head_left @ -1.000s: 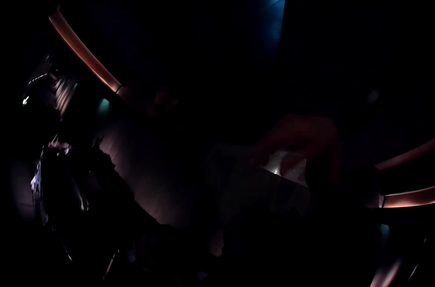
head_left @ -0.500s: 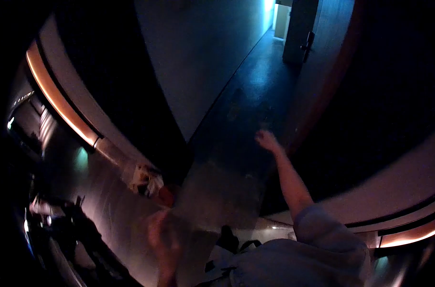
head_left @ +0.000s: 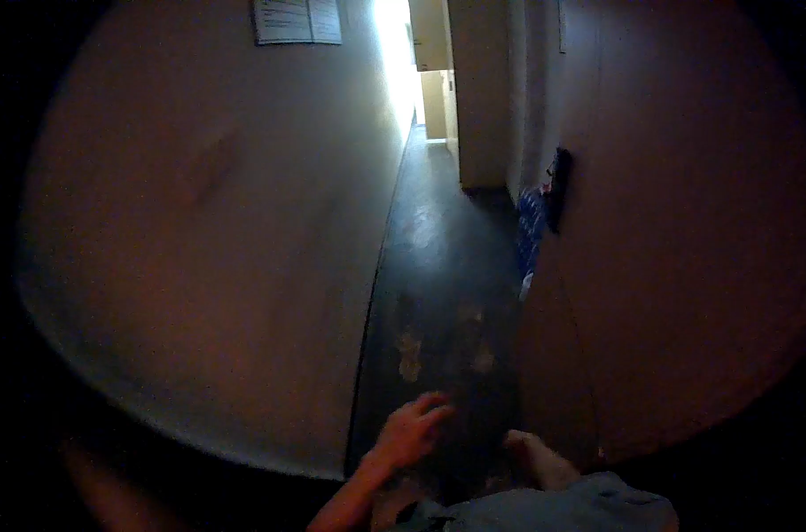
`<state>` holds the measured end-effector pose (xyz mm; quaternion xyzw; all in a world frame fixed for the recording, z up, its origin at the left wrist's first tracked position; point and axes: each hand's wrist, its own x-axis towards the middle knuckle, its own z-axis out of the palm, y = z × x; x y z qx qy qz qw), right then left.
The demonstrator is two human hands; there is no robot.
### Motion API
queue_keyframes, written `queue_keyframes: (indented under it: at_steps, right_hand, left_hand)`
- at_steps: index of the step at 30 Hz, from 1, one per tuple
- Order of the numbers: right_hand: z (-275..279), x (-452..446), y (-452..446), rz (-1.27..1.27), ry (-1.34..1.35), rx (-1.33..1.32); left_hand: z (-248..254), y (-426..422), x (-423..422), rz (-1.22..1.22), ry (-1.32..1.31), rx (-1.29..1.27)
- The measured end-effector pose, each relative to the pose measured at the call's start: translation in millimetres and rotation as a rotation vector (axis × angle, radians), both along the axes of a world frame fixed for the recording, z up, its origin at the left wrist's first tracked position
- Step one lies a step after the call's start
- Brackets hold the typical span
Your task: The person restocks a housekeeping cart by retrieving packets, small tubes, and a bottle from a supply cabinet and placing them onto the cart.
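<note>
My left hand point(head_left: 412, 430) reaches forward low in the narrow corridor, above the dark floor point(head_left: 443, 253). Its fingers are loosely bent and apart, and nothing is in them. To its right, just in front of the shirt point(head_left: 554, 507), is my right hand point(head_left: 523, 442). That hand is small, dim and soft in the picture, so its fingers cannot be made out. No object shows at either hand.
A pale wall point(head_left: 270, 239) runs along the left, with a paper notice point(head_left: 297, 21) high up. On the right a door-like panel point(head_left: 678, 248) has a dark handle point(head_left: 559, 188). Blue patterned cloth point(head_left: 531, 232) hangs beside it. Bright light comes from the far end.
The view has moved into the corridor and brightened; the lobby with its glowing strips is gone. My left hand has come up ahead, while my right arm has drawn back toward the body.
</note>
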<state>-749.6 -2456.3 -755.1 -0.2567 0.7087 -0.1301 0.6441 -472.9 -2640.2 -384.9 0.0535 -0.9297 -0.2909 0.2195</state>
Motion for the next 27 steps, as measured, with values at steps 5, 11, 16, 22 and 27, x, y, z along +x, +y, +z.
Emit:
queue_keyframes:
  at_steps: [5,11,16,22,27]
  right_hand:
    - [75.9,-109.1,-193.4,-0.254,0.238,-0.492]
    - [101.9,-263.4,-340.8,-0.474,0.535,-0.572]
    - [142.6,-355.2,-426.9,-0.352,0.219,-0.29]
    - [133.3,-545.6,-555.5,-0.601,0.521,-0.361]
    - [85.4,-682.2,-774.7,-0.547,0.333,-0.438]
  left_hand:
    - [-135.1,-185.7,47.6,0.534,-0.085,0.398]
    - [-200.6,-378.0,-35.5,0.3,-0.502,0.409]
    - [-131.8,-520.4,-281.3,-0.159,-0.362,0.354]
    - [-98.9,-673.9,-518.3,-0.18,-0.207,0.15]
    - [-133.9,-800.2,-590.7,-0.154,-0.349,0.499]
